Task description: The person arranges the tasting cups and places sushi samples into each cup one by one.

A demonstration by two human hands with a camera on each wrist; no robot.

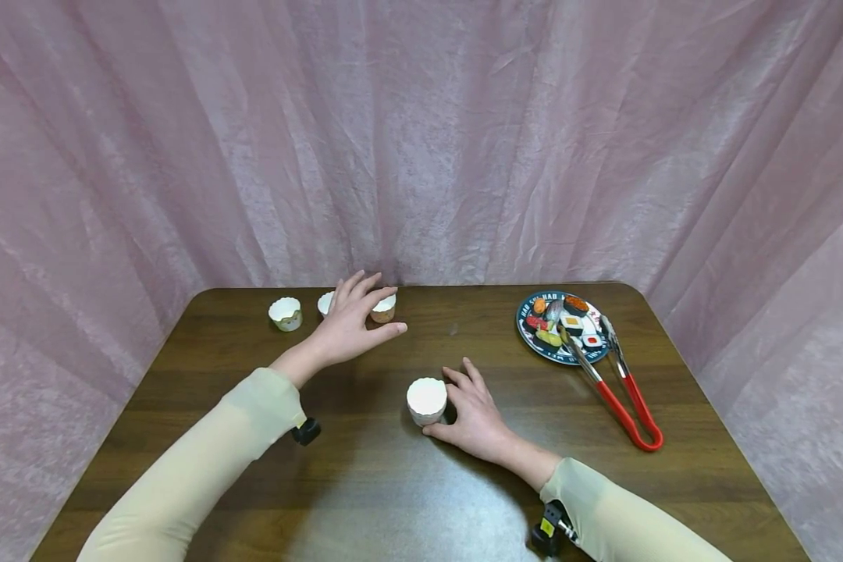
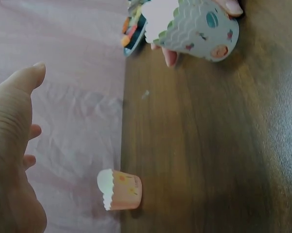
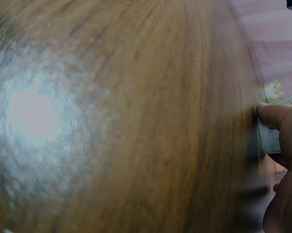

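Right hand [image 1: 474, 420], nearer, pinches one patterned paper cup [image 1: 426, 401], roughly upright, at its ten o'clock; left hand [image 1: 350, 325], fingers spread, has that cup toward four-thirty and an orange cup [image 1: 384, 314] near two.

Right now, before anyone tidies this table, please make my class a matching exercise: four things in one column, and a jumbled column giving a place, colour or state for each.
Column one
1. Left hand
2. Right hand
3. Tongs
4. Round plate

Column two
A. Red at the handles
B. Thumb and finger on a pale cup
C. Bearing several sushi-like pieces
D. Fingers spread, holding nothing

Right pairs: 1-D, 2-B, 3-A, 4-C
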